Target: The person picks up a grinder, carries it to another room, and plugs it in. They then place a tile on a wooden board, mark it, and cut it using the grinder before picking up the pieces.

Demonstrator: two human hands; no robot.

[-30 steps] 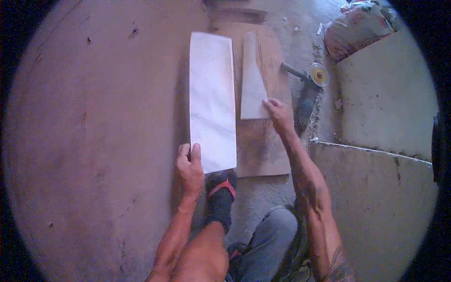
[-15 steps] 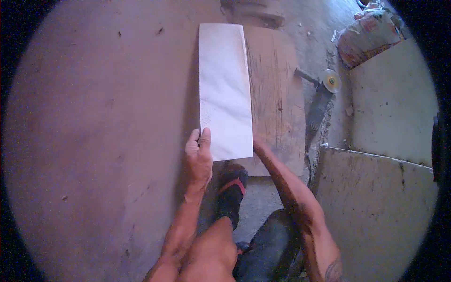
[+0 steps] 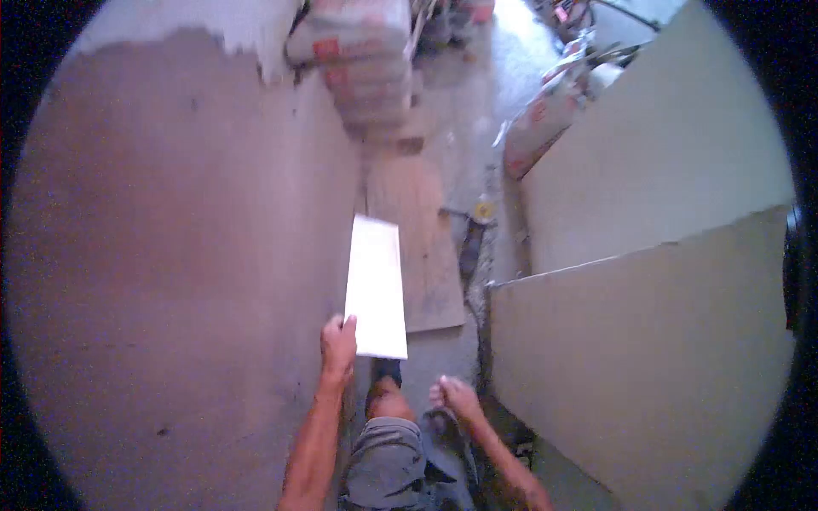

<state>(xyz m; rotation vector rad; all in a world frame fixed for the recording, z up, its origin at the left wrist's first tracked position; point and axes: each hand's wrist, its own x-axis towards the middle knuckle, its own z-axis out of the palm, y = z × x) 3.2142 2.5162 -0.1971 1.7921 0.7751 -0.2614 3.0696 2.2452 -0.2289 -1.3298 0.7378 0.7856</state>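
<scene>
While the white tile (image 3: 377,285) is clamped at its near corner in the grip of the left hand (image 3: 338,342), its long axis is carried pointing away from the body, over the wooden board (image 3: 426,272); the right hand (image 3: 456,396) is held empty, loosely open, just beside its near end.

one white tile (image 3: 376,288), one wooden board (image 3: 429,272), one angle grinder (image 3: 470,243)

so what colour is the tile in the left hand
Plain white tile, seen in the head view.
</scene>
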